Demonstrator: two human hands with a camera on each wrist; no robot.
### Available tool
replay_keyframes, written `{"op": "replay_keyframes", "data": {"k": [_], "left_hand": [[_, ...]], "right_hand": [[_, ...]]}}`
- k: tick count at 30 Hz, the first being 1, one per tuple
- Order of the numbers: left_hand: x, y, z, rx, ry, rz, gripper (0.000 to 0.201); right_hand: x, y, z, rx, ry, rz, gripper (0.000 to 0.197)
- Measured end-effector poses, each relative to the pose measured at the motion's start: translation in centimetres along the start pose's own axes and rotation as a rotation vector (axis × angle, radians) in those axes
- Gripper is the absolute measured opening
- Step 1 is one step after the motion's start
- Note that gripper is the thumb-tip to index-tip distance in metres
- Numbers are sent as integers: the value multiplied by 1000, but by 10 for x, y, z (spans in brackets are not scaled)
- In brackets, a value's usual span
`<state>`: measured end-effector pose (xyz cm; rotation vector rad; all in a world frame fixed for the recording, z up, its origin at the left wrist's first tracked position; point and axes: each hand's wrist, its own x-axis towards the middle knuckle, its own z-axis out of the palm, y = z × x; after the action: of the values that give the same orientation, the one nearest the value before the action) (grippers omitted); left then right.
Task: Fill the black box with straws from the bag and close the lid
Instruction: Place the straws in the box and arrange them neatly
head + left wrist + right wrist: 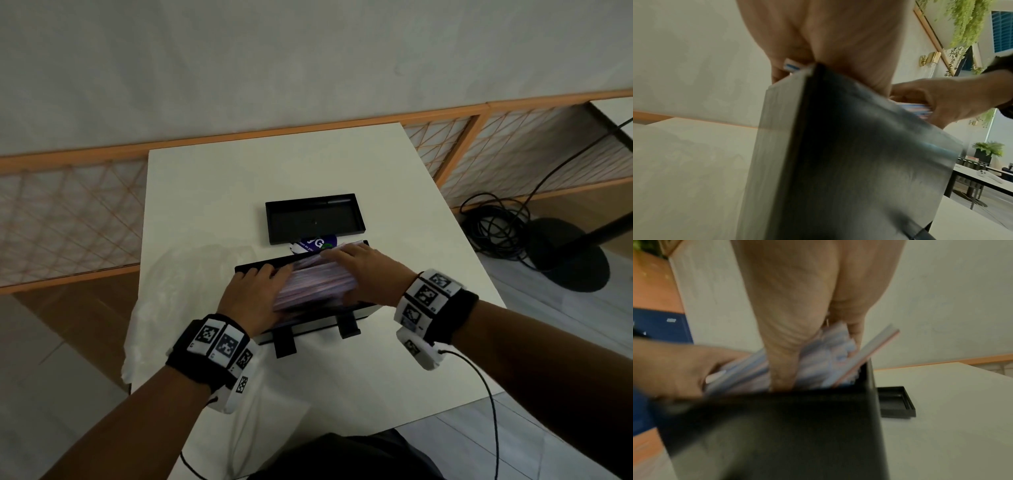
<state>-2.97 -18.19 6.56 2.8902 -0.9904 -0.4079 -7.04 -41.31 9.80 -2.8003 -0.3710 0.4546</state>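
Your right hand (818, 308) reaches down mid-frame into the straws (822, 360) in the black box (777, 426); your left hand (674, 368) holds them at left; the lid (897, 404) lies lower right on the desk (951, 418).

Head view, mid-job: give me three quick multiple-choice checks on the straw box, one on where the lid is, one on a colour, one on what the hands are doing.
1. Where is the lid?
A. Fitted on the black box
B. Lying open side up on the table, beyond the black box
C. Held in the left hand

2. What colour is the table?
A. White
B. Orange
C. Black

3. What are the hands doing?
A. Both hang idle beside the box
B. Only the right hand touches the straws
C. Both hold the bundle of straws at the box's opening

Answers:
1 B: the lid sits apart on the table past the black box, its inside facing up.
2 A: the table top is white.
3 C: the left hand grips one end of the straws and the right hand the other, over the open box.
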Motion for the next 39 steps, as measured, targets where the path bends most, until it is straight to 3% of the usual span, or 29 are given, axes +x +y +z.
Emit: {"op": "replay_keyframes", "data": {"k": [3,7,11,17,21,23,26,31,36,39], "left_hand": [[0,0,1,-14,-12,9,72],[1,0,1,-43,-2,-15,65],[2,0,1,-66,-7,-16,66],[2,-5,1,-128,-61,12,77],[1,-6,1,-135,-79,19,80],[2,-6,1,-126,-81,19,79],[3,-5,3,-150,-82,11,79],[7,-1,3,-249,-74,10,75],[11,3,2,-248,-94,-11,74],[9,1,4,-231,-91,-11,75]], "right_hand": [[-7,0,-27,-50,-58,11,84],[-20,10,-47,-168,-38,153,49],[-24,8,-34,-213,-199,281,29],[-17,2,-8,-104,-144,319,21],[-23,15,-22,201,-9,299,19],[-27,23,-33,321,136,324,12],[-29,30,-38,326,264,343,12],[-24,17,-20,11,-36,274,19],[-24,8,-12,-352,-113,210,27],[-27,10,-16,-279,-154,192,28]]}}
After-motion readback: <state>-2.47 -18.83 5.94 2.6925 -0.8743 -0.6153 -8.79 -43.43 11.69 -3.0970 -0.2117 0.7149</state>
